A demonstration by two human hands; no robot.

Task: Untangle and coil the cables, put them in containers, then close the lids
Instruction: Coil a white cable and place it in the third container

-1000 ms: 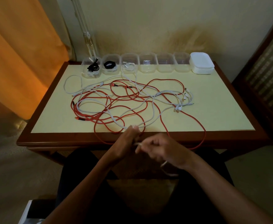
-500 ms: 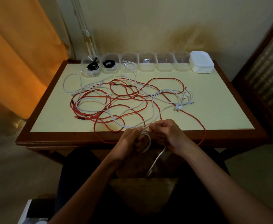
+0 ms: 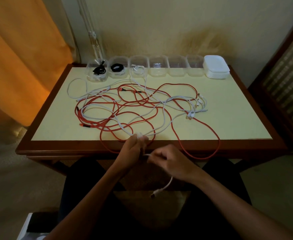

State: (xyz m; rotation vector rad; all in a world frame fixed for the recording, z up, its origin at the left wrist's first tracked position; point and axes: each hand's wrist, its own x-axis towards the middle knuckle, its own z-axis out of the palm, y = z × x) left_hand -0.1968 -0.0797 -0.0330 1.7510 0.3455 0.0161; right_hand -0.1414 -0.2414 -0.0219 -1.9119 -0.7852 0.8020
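White cable (image 3: 125, 130): near end gathered into small loops at the front edge of the worktop (image 3: 229, 118), the rest running back into the tangle. Left hand (image 3: 133, 149) grip is clenched round those loops, fingers curled, the bundle showing just above the knuckles. A short span of the same cable crosses from the left hand to the right hand (image 3: 170, 163), which pinches it between thumb and fingertips. Below the right hand the free tail hangs down in front of the lap, ending in a connector (image 3: 154, 195).

Red cable (image 3: 177, 132): spread in wide loops across the middle of the worktop, interlaced with the white runs; one loop droops over the front edge, right of the hands. A cluster of white plug ends (image 3: 191, 116) lies at the right side of the tangle.

Containers, back edge of worktop, row of six clear tubs, all open:
- first from left (image 3: 97, 72): black cable, loosely bundled, one end sticking up.
- second (image 3: 118, 70): black cable, coiled.
- third (image 3: 138, 70): white cable, with a strand trailing out over the front wall onto the worktop.
- fourth (image 3: 158, 68), fifth (image 3: 176, 68), sixth (image 3: 195, 67): no cable visible inside.

Stack of white lids (image 3: 216, 68) sits just beside the sixth tub, at the right end of the row.

Orange curtain (image 3: 21, 58) left of the worktop.
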